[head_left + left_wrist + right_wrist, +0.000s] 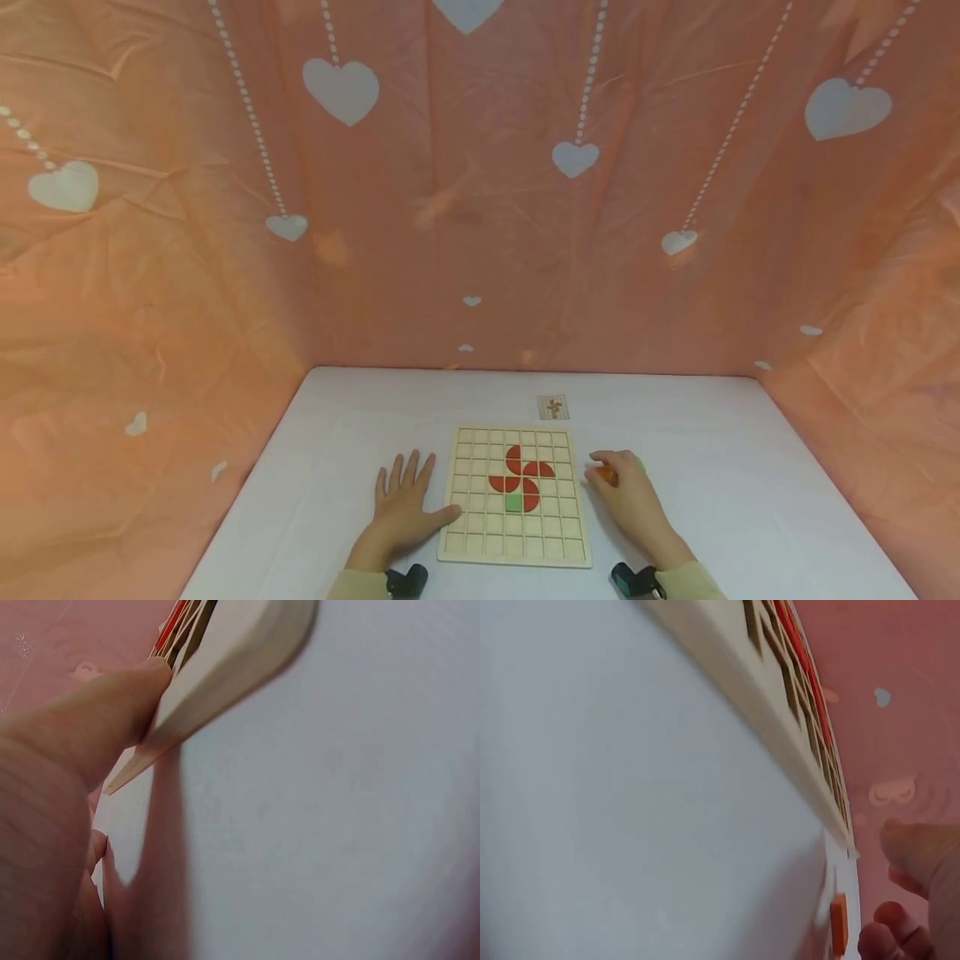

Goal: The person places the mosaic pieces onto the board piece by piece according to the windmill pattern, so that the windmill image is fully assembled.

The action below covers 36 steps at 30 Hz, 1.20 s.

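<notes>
A light wooden grid board point(480, 546) lies on the white table. Red rounded pieces point(530, 493) form a pinwheel in it, with a green square piece point(513, 502) at the lower part. My left hand point(405, 512) is spread flat left of the board, its thumb point(127, 697) resting on the board's edge. Right of the board, my right hand point(628, 498) hovers with fingers bent and thumb apart from them. An orange piece point(839, 924) is on the table by those fingertips, with a gap between. A bit of green piece point(640, 465) shows behind the hand, mostly hidden.
A small card point(553, 407) with a pinwheel pattern lies just beyond the board. Orange cloth point(517, 250) with pale hearts walls the table at the back and both sides.
</notes>
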Available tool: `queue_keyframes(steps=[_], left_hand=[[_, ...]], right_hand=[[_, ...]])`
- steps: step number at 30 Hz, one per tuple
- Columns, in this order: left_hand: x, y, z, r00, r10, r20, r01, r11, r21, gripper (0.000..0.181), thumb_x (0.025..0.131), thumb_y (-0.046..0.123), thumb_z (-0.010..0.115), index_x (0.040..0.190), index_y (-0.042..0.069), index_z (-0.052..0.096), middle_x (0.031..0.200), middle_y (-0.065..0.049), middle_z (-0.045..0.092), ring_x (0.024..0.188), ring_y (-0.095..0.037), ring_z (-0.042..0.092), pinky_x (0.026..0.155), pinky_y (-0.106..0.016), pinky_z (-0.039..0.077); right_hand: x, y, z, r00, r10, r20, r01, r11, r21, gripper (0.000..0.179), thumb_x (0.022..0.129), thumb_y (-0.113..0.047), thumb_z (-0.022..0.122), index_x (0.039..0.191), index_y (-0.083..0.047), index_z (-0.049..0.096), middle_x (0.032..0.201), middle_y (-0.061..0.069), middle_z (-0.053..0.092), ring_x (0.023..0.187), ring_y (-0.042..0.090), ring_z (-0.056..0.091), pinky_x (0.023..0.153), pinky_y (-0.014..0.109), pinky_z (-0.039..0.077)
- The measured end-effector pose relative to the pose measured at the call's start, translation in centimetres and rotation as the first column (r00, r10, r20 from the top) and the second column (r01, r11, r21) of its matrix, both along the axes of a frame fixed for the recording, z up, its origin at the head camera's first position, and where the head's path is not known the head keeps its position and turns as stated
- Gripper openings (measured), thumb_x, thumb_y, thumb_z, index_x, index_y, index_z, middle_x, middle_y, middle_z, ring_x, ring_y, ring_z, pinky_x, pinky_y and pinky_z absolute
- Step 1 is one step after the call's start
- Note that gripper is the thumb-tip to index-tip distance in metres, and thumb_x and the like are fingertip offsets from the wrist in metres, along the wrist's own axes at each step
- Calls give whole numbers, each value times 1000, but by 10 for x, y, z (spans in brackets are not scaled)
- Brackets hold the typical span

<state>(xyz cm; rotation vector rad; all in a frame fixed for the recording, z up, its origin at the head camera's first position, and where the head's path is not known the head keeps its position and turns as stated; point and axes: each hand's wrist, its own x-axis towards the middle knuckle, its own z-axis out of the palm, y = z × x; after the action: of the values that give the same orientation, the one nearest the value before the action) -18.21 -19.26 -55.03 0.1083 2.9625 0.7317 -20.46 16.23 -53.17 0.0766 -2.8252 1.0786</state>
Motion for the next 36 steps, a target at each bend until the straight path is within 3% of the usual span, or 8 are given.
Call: queue_keyframes(steps=[2,14,36], left_hand=[[0,-1,0,1000,1,1,-1,1000,5,105,75,74,60,152,10,29,159,-20,13,144,-43,-1,110,-61,-12],[0,1,1,1000,-9,-13,10,1000,17,104,76,72,61,152,8,31,158,-21,14,144,-44,1,110,-62,-10],[2,2,4,1000,4,4,-4,1000,22,104,76,71,62,152,8,30,159,-20,13,145,-42,0,110,-60,-11]], right_hand=[[-1,4,-1,1000,-3,10,3,1000,13,34,90,-24,71,119,-8,66,109,7,58,99,21,57,88,45,49],[-4,7,-4,999,-4,39,3,1000,18,38,88,-20,73,120,-3,64,107,10,56,89,17,56,78,34,52],[-1,8,-1,996,-15,93,9,998,63,37,88,-11,70,121,4,63,104,14,53,78,17,50,65,30,45]])
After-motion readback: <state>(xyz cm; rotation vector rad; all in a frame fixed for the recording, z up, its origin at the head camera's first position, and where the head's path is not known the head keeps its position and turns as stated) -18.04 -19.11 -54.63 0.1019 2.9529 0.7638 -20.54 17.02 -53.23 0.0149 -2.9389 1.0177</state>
